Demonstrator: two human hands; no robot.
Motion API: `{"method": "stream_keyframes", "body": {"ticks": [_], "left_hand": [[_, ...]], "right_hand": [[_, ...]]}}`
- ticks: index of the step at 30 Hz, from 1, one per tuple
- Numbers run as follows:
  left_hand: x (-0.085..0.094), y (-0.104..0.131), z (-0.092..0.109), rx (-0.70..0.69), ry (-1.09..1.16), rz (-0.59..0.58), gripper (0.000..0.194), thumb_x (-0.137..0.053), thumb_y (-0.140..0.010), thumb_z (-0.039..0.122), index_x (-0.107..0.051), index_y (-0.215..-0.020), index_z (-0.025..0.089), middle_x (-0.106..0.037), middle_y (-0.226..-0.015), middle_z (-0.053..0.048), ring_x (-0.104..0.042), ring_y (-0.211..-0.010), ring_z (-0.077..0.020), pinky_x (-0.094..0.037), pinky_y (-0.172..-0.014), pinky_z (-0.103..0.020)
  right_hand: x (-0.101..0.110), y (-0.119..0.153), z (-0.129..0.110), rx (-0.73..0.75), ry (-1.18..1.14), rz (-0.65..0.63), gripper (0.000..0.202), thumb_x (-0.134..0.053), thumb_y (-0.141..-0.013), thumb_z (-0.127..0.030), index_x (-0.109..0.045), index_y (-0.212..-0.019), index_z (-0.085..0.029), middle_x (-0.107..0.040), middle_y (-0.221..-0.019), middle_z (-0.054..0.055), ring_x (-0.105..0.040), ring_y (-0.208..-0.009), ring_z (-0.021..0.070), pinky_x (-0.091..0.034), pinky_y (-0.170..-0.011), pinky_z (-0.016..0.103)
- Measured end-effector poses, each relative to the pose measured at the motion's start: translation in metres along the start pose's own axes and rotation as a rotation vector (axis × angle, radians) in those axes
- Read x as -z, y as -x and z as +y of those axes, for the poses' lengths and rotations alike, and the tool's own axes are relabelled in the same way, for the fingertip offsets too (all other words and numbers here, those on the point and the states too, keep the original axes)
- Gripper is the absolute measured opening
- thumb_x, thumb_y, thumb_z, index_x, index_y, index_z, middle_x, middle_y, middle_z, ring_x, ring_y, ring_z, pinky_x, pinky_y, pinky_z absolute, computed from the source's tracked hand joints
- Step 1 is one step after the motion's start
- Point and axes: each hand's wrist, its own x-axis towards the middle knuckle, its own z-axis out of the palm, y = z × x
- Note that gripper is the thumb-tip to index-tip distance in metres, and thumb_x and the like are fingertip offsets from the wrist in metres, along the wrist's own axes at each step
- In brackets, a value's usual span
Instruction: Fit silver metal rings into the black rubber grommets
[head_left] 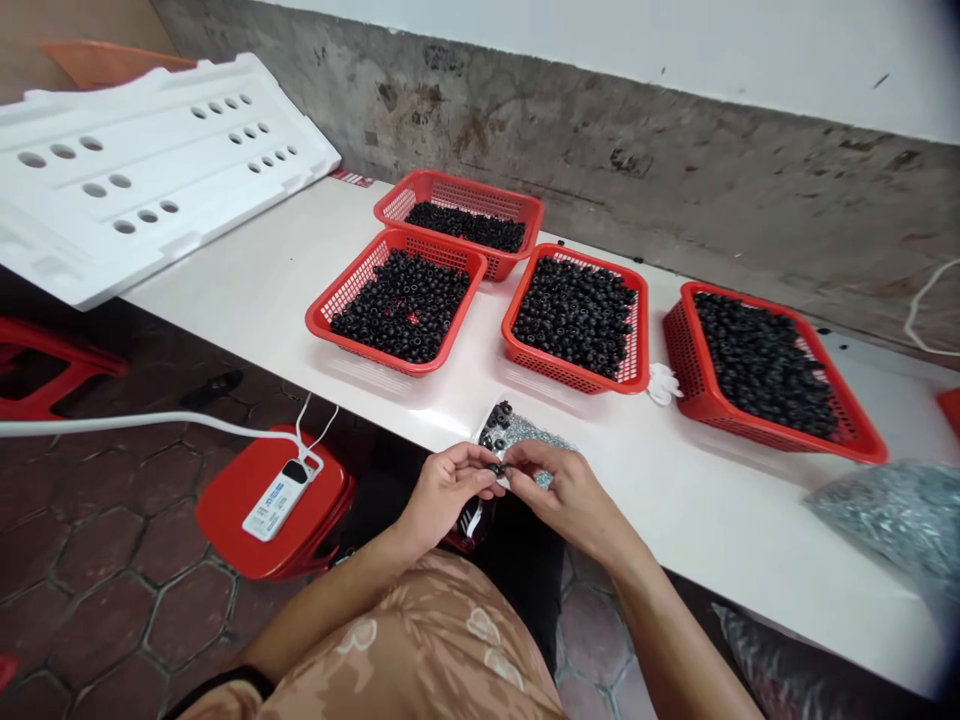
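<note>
Close to the table's front edge, my left hand [456,490] pinches a small black ring-shaped part [496,469] between thumb and fingertips. My right hand [553,482] meets it from the other side, its thumb and forefinger closed at the same part; whether a small metal piece is also between those fingertips is too small to tell. Just beyond the hands lies a heap of small silvery metal pieces [529,432], partly hidden by my right hand. Several loose black ring-shaped parts [497,418] rest at the heap's left side.
Red baskets of black parts stand at the back left [459,183], front left [315,318], middle [574,380] and right [780,437]. A clear bag of metal pieces [885,510] sits at right. A white foam panel [172,170] covers the left end. A power strip [277,500] lies on a red stool [225,500].
</note>
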Motion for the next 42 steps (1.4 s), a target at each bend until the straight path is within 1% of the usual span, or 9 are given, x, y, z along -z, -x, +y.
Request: {"method": "stream_keyframes", "body": {"ticks": [6,12,17,23,29,34,37,39,42], "left_hand": [[0.003,-0.002,0.001,0.063,0.047,-0.051,0.035,-0.082,-0.068,0.036,-0.068,-0.091,0.014,-0.072,-0.072,-0.003,-0.068,-0.064,-0.0141,-0.052,-0.057,-0.021],[0.003,-0.002,0.001,0.057,0.031,-0.039,0.032,-0.082,-0.069,0.034,-0.068,-0.091,0.014,-0.071,-0.072,-0.002,-0.068,-0.065,-0.0135,-0.052,-0.057,-0.021],[0.002,-0.001,-0.003,-0.017,-0.042,-0.022,0.028,-0.079,-0.074,0.034,-0.068,-0.092,0.015,-0.070,-0.070,-0.001,-0.068,-0.069,-0.0150,-0.054,-0.060,-0.022],[0.005,0.001,-0.018,-0.131,-0.206,0.048,0.020,-0.070,-0.082,0.032,-0.069,-0.096,0.018,-0.071,-0.076,-0.002,-0.069,-0.074,-0.0177,-0.056,-0.060,-0.024],[0.000,0.000,-0.021,-0.119,-0.103,0.087,0.021,-0.075,-0.078,0.032,-0.069,-0.091,0.016,-0.069,-0.071,0.000,-0.065,-0.068,-0.0151,-0.055,-0.060,-0.023],[-0.002,-0.004,-0.020,-0.051,0.102,0.113,0.029,-0.084,-0.069,0.033,-0.069,-0.086,0.015,-0.070,-0.073,-0.001,-0.063,-0.066,-0.0121,-0.053,-0.062,-0.022],[-0.001,-0.008,-0.024,-0.021,0.196,0.128,0.032,-0.088,-0.063,0.031,-0.069,-0.082,0.013,-0.071,-0.075,-0.002,-0.064,-0.066,-0.0107,-0.051,-0.066,-0.021],[0.001,-0.010,-0.025,0.007,0.240,0.121,0.034,-0.090,-0.060,0.031,-0.069,-0.079,0.013,-0.071,-0.075,-0.002,-0.064,-0.065,-0.0099,-0.051,-0.067,-0.020],[0.003,-0.011,-0.023,0.074,0.266,0.076,0.036,-0.090,-0.061,0.032,-0.068,-0.082,0.013,-0.070,-0.072,-0.001,-0.064,-0.063,-0.0104,-0.051,-0.066,-0.021]], "right_hand": [[0.005,0.000,0.003,-0.033,-0.113,-0.051,0.016,-0.051,-0.084,-0.024,-0.066,-0.083,-0.020,-0.065,-0.073,-0.001,-0.056,-0.067,0.0148,-0.043,-0.064,0.026],[0.006,-0.002,0.002,-0.044,-0.126,-0.072,0.016,-0.051,-0.085,-0.025,-0.065,-0.081,-0.020,-0.064,-0.071,-0.002,-0.056,-0.068,0.0145,-0.042,-0.064,0.025],[0.004,-0.002,-0.001,-0.034,-0.051,-0.052,0.015,-0.050,-0.083,-0.022,-0.064,-0.078,-0.019,-0.061,-0.068,-0.001,-0.053,-0.063,0.0144,-0.041,-0.061,0.026],[-0.008,0.000,-0.001,0.039,0.167,0.040,0.012,-0.049,-0.082,-0.017,-0.056,-0.073,-0.020,-0.056,-0.064,-0.001,-0.048,-0.058,0.0133,-0.035,-0.057,0.025],[-0.016,0.003,0.003,0.049,0.247,0.040,0.014,-0.049,-0.087,-0.016,-0.057,-0.076,-0.019,-0.059,-0.067,0.001,-0.053,-0.058,0.0141,-0.035,-0.057,0.025],[-0.032,0.012,0.008,0.202,0.388,0.208,0.020,-0.043,-0.096,-0.019,-0.063,-0.098,-0.017,-0.068,-0.076,0.006,-0.061,-0.067,0.0184,-0.044,-0.072,0.031],[-0.045,0.017,0.011,0.286,0.560,0.290,0.026,-0.043,-0.097,-0.019,-0.060,-0.115,-0.011,-0.069,-0.076,0.008,-0.062,-0.068,0.0201,-0.043,-0.080,0.036],[-0.050,0.017,0.013,0.295,0.651,0.328,0.027,-0.044,-0.097,-0.020,-0.059,-0.117,-0.009,-0.068,-0.077,0.008,-0.062,-0.070,0.0203,-0.040,-0.082,0.037],[-0.051,0.016,0.015,0.296,0.714,0.391,0.022,-0.045,-0.099,-0.019,-0.062,-0.112,-0.012,-0.067,-0.075,0.005,-0.061,-0.069,0.0181,-0.036,-0.084,0.036]]}}
